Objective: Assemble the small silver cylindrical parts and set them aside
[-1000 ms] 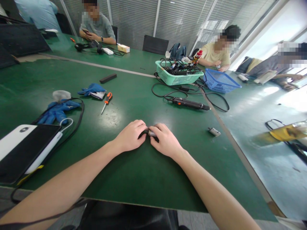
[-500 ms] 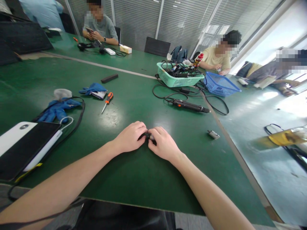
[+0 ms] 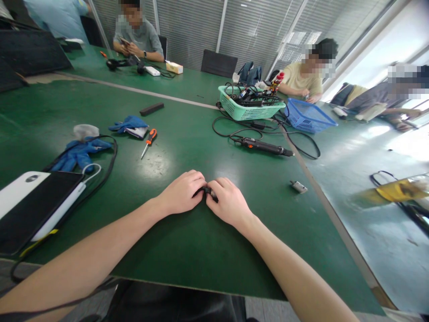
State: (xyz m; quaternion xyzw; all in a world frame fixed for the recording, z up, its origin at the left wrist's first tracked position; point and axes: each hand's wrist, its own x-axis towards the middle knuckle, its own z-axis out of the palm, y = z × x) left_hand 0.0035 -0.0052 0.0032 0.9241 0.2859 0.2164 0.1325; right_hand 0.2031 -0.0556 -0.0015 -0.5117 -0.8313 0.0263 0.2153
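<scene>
My left hand (image 3: 184,191) and my right hand (image 3: 228,200) meet near the middle of the green table (image 3: 201,250). Between them is a small dark part (image 3: 207,190) with a metallic end, mostly covered by my fingers. Both hands are closed on it, the left at its black side, the right at its metallic side. To the right of my right hand lies a small silver metal piece (image 3: 298,187) with a dark tip. An orange-handled screwdriver (image 3: 149,142) rests beyond my left hand.
A black electric screwdriver (image 3: 266,146) with its cable lies ahead, before a green basket (image 3: 253,112) of cables and a blue basket (image 3: 310,117). At left are blue gloves (image 3: 78,156) and a white-and-black device (image 3: 40,201). Several people sit around the table.
Both hands stay in nearly the same place, closed around the small dark part. The view has shifted slightly; nothing else on the table has visibly moved.
</scene>
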